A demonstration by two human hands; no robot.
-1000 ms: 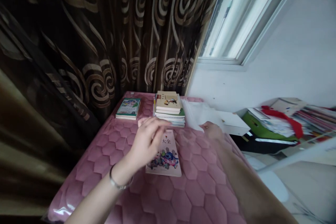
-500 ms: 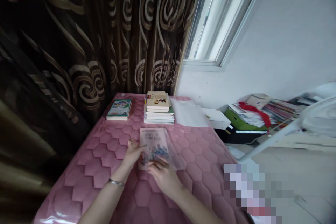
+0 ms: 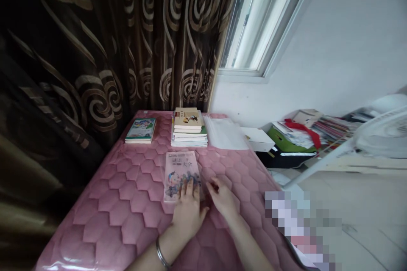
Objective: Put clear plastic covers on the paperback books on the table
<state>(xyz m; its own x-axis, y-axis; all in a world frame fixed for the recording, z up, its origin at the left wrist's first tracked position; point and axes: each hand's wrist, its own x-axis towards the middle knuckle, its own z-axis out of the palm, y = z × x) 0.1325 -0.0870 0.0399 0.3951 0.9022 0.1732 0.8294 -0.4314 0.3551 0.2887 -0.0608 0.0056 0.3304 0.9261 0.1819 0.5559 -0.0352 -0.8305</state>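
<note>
Head view. The riddle book lies flat under and ahead of the left grip, which is laid palm-down with fingers extended over the lower right cover. The right grip is curled just beside the book's right edge; whether the apparent clear film there is pinched cannot be told. Beyond both grips, a book stack is seen. Light, even pressure on the cover is judged best, so that the book is held square and film creases are avoided.

Left hand flat, right hand curled
</note>
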